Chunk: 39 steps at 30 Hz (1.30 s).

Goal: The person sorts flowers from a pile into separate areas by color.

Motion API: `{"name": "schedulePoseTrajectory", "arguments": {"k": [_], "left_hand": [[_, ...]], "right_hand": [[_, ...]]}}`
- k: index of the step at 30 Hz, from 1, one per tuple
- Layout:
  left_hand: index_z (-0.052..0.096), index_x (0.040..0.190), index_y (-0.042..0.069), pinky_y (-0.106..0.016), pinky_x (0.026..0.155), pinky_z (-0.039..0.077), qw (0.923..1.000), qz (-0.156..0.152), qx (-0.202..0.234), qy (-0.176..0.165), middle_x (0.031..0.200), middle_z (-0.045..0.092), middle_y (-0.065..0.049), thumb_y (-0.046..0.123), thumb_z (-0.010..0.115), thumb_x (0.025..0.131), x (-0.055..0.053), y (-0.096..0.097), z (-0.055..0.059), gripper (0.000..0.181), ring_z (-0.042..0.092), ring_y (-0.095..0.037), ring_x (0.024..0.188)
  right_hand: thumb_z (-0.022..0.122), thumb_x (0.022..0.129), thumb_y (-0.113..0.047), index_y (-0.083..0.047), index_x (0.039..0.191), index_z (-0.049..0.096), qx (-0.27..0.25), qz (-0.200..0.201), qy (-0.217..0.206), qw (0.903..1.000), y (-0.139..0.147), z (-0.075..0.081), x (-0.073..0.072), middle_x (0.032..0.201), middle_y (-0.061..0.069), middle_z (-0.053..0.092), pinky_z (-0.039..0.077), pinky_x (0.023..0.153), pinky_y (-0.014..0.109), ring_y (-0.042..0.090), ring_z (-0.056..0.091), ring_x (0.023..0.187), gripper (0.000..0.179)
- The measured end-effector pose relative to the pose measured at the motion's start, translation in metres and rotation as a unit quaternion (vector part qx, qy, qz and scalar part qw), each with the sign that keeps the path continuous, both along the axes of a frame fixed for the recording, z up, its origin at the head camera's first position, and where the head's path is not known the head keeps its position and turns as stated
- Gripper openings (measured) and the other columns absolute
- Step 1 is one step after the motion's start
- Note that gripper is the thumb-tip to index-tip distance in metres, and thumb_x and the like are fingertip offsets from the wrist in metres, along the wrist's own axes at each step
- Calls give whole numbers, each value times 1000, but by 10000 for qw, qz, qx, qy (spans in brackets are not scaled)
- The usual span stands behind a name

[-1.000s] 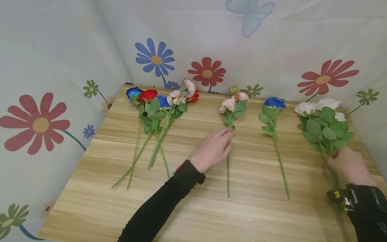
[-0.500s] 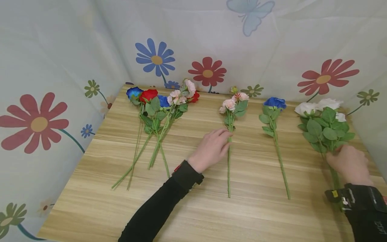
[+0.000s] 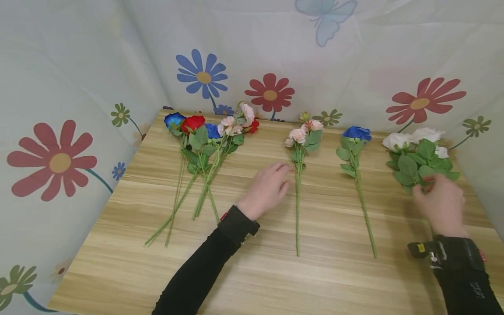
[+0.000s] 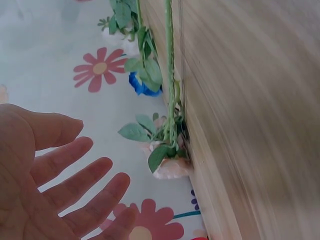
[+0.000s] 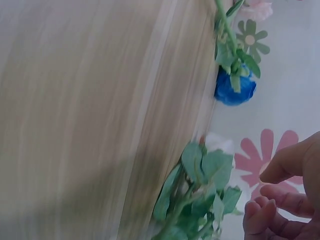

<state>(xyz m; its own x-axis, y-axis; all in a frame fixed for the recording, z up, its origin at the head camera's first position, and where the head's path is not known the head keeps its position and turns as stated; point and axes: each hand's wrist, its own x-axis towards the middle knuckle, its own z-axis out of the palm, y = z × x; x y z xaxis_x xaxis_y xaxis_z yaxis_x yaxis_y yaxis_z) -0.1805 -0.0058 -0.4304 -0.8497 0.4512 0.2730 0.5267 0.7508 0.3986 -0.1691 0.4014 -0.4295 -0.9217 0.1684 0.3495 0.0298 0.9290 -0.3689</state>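
Observation:
My left hand point(image 3: 265, 191) hovers just left of the stem of a pink flower spray point(image 3: 298, 136). In the left wrist view its fingers point(image 4: 82, 180) are spread and nothing lies in the palm. My right hand point(image 3: 442, 203) is over the leafy stems of a bunch of white roses point(image 3: 397, 141), hiding much of the stems. The right wrist view shows its fingers loosely bent and apart from the green leaves point(image 5: 217, 167). Between the hands lies a single blue rose point(image 3: 356, 133), its stem pointing toward the near edge.
On the left of the wooden table point(image 3: 130, 271) lies a crossed group of stems with a red rose point(image 3: 193, 124), blue roses point(image 3: 173, 119) and pink blooms point(image 3: 230, 126). A flower-printed curtain point(image 3: 236, 35) stands behind the far edge.
My left hand has drawn back leftward from the pink spray's stem. My right hand has released the white roses' stems and moved up and left over their leaves. The flowers stay in place.

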Motion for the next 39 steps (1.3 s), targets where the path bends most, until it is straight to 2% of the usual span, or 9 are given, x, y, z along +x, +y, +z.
{"name": "schedulePoseTrajectory", "arguments": {"k": [11,13,17,19,21,25,27,35,39], "left_hand": [[64,133,11,-42,102,53,9994,309,120,89,137,62,-11,15,60,101,-2,-27,3,32,63,-29,123],[64,133,11,-42,100,54,9990,420,87,109,137,62,-11,15,61,101,-3,-33,3,32,63,-28,123],[63,134,11,-42,99,55,9980,630,53,99,137,62,-11,17,62,101,-4,-43,1,33,62,-28,124],[63,135,11,-43,98,55,9974,711,55,89,137,62,-11,17,62,101,-4,-49,1,34,62,-29,124],[62,135,10,-43,97,56,9967,802,40,69,137,62,-11,18,62,101,-4,-54,0,35,62,-28,123],[62,136,9,-43,99,54,9954,952,76,14,135,63,-11,18,61,101,-3,-67,1,36,62,-29,123],[62,135,8,-44,99,54,9943,1067,44,7,134,64,-11,18,62,101,-3,-74,2,36,63,-29,122],[62,135,8,-49,92,56,9883,1504,0,-246,133,65,-16,18,62,101,-1,-103,6,36,66,-36,115],[63,135,7,-49,85,58,9848,1708,59,-308,132,66,-17,17,62,100,-1,-116,7,36,68,-36,108]], "right_hand": [[55,88,-5,14,108,63,-205,322,637,9972,-36,-4,-12,83,32,63,37,62,52,46,57,71,29],[55,89,-5,13,109,64,-289,381,671,9966,-46,-2,-14,84,31,63,38,65,53,41,57,69,28],[56,92,-8,9,113,65,-499,433,654,9957,-68,2,-17,87,27,65,41,66,46,14,51,65,28],[56,94,-9,7,115,66,-613,486,609,9951,-80,3,-19,89,25,66,42,67,43,7,48,67,28],[56,95,-10,6,116,65,-722,529,540,9945,-92,2,-20,90,24,66,42,69,40,11,51,69,29],[57,94,-8,7,116,66,-873,679,577,9922,-117,0,-25,90,25,67,44,68,37,34,63,76,28],[58,94,-7,7,114,66,-934,781,638,9905,-129,0,-27,89,25,68,44,67,35,37,65,77,27],[57,94,-8,7,111,66,-1316,1051,579,9840,-169,-2,-34,88,23,70,41,66,18,36,68,77,25],[58,93,-7,6,110,67,-1410,1125,543,9821,-185,-4,-38,88,22,70,44,66,19,35,69,76,23]]}}
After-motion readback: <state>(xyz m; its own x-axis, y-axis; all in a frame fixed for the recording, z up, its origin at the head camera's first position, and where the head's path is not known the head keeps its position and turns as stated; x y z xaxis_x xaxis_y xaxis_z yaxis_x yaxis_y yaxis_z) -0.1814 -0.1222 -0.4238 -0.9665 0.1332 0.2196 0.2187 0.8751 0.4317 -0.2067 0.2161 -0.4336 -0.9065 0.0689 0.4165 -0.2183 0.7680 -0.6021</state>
